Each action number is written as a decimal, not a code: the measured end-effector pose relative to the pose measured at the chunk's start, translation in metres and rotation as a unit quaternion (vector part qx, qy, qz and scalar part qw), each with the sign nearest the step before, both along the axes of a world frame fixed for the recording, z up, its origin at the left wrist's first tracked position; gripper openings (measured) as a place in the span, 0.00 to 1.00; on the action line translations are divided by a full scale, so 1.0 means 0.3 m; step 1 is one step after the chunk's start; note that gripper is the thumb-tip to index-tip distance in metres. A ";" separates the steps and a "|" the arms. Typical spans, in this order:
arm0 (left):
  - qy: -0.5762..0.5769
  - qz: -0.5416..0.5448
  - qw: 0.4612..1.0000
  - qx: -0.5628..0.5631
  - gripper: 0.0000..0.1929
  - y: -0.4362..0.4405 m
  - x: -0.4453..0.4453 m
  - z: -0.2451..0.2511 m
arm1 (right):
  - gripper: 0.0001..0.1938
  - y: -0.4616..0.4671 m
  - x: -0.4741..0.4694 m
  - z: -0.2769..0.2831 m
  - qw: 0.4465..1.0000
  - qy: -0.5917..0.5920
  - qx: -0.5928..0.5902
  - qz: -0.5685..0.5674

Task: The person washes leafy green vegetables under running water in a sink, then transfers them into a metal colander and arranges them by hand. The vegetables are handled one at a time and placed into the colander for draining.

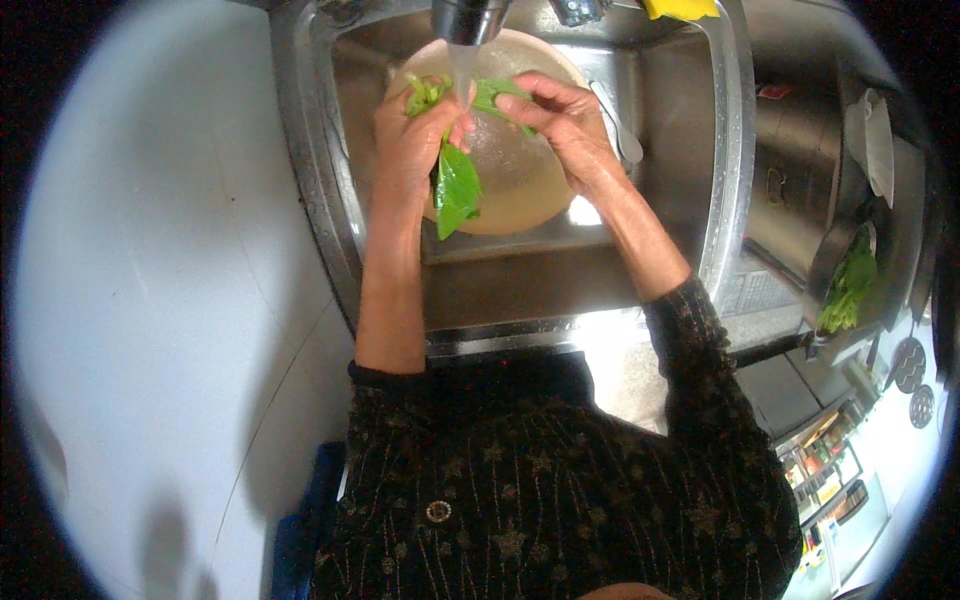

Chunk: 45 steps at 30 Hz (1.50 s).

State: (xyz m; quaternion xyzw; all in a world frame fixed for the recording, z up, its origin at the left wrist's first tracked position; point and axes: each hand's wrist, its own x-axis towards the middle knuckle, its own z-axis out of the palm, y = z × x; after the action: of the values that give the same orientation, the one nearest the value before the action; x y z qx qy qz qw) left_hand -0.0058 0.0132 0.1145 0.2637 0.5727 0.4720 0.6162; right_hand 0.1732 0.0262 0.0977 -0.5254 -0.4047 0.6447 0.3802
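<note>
Water runs from the black faucet head (469, 22) over my hands, above a round, light-coloured basin (525, 191) that stands in the steel sink. My left hand (420, 127) is closed around green leafy stems, with a large wet leaf (456, 187) hanging below it. To its right, my right hand (562, 124) pinches another green leaf (491, 96) between thumb and fingers. Spray and glare blur the water in the basin. The left hand hides part of the bunch.
A white spoon (619, 127) lies beside the basin on the right. Yellow cloth (681, 7) hangs over the sink's far rim (739, 112). More leafy greens (853, 289) rest in a container at the right. A pale wall (165, 262) borders the left side.
</note>
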 end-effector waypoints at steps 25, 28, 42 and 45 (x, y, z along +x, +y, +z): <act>-0.056 -0.023 0.997 -0.056 0.12 0.017 -0.088 0.044 | 0.39 0.018 0.024 0.054 0.975 -0.140 0.162 0.063; -0.128 -0.020 0.989 -0.070 0.14 0.012 -0.047 0.036 | 0.47 -0.011 0.001 0.044 0.860 -0.266 0.407 0.153; -0.206 -0.043 0.975 -0.078 0.20 -0.037 -0.087 -0.058 | 0.17 0.007 0.020 0.039 0.980 0.108 -0.166 0.026; -0.238 0.013 0.968 -0.082 0.14 -0.051 -0.064 -0.086 | 0.16 -0.009 0.002 0.051 0.978 0.154 -0.134 0.029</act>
State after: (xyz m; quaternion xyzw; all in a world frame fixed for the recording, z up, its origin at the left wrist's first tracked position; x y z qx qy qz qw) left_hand -0.0251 -0.0022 0.0887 0.0849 0.4501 0.4804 0.7479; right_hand 0.1738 0.0234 0.1130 -0.4544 -0.2658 0.7769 0.3454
